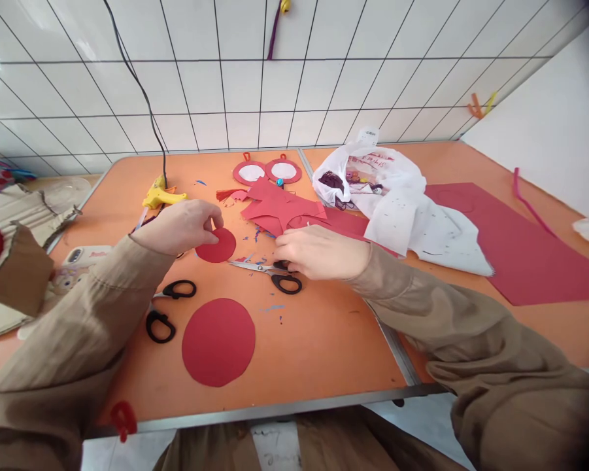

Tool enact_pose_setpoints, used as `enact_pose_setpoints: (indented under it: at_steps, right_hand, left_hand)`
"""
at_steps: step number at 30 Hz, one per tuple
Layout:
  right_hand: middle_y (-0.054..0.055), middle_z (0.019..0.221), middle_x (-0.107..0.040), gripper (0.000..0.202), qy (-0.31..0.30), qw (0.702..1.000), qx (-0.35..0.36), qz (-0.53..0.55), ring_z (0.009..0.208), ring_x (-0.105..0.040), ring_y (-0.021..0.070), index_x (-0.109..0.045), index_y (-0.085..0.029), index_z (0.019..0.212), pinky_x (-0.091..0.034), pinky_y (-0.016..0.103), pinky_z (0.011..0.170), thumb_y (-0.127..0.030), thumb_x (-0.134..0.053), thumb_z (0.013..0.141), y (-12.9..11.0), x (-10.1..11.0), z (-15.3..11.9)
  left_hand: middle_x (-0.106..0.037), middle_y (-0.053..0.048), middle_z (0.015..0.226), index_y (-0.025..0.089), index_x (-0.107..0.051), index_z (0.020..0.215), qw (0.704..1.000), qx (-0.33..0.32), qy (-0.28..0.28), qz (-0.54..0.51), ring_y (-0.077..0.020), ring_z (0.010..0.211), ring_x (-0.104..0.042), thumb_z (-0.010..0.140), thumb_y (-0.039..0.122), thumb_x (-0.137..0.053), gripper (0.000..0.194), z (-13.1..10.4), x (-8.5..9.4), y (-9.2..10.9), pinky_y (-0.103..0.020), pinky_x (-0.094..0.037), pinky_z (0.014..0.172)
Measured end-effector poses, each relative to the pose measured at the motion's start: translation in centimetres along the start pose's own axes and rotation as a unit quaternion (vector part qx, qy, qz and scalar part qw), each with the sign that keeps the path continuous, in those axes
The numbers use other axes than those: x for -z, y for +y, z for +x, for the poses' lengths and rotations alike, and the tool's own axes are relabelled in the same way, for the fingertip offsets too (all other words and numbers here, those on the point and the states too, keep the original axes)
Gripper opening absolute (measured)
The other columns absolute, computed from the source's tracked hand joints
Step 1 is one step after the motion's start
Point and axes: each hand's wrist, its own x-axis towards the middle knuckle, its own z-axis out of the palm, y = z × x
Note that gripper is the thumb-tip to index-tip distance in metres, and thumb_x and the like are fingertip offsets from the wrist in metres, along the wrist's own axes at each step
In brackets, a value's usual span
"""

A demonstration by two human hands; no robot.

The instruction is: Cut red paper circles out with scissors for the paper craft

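Observation:
My left hand (189,226) pinches the upper edge of a small red paper circle (217,247) just above the table. My right hand (318,252) is curled over a pair of black-handled scissors (259,267), its fingers at the upper handle ring and partly hiding it. The blades point left, towards the small circle. Nearer to me lies a larger red paper circle (218,342), flat on the table. A second pair of scissors (169,307) rests to its left, its blades hidden beneath my left sleeve.
Red paper offcuts (279,208) lie beyond my hands, near two red rings with white centres (284,171). A yellow glue gun (161,194) stands back left. A white plastic bag (392,176) and large red sheet (524,245) occupy the right; a phone (76,258) lies left.

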Motion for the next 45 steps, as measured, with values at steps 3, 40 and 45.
enact_pose_setpoints:
  at_steps: [3,40,45]
  right_hand:
    - [0.007,0.086,-0.066,0.008,-0.042,0.998,-0.038,-0.009,0.075,-0.060,0.0195,-0.067,-0.017,0.084,-0.021,0.028,0.051,-0.014,-0.062,0.077,-0.1,0.0,0.0]
    - [0.001,0.069,-0.057,0.009,0.224,0.906,-0.215,0.287,0.062,-0.056,0.0148,-0.065,-0.014,0.085,-0.042,0.028,0.057,-0.017,-0.067,0.077,1.2,-2.6,2.3]
    - [0.012,0.115,-0.059,0.037,0.232,0.938,-0.231,0.112,0.094,-0.062,0.0242,-0.062,-0.017,0.118,-0.048,0.034,0.074,-0.026,-0.067,0.083,1.1,-1.2,1.4]
  left_hand:
    - [-0.063,0.004,0.059,0.028,-0.071,0.065,0.998,0.007,0.029,-0.061,-0.0170,0.057,-0.055,0.056,0.016,-0.071,0.015,0.1,0.2,0.7,-0.029,-0.039,0.062]
    - [-0.062,0.000,0.070,0.019,-0.061,0.077,0.996,-0.047,-0.071,0.014,-0.0159,0.061,-0.056,0.072,0.030,-0.064,0.012,-2.3,-1.4,4.4,-0.028,-0.039,0.055]
    - [-0.066,-0.004,0.083,0.018,-0.063,0.075,0.902,-0.197,-0.306,0.231,-0.0224,0.071,-0.062,0.067,0.019,-0.070,0.010,-6.3,-2.4,6.0,-0.031,-0.038,0.058]
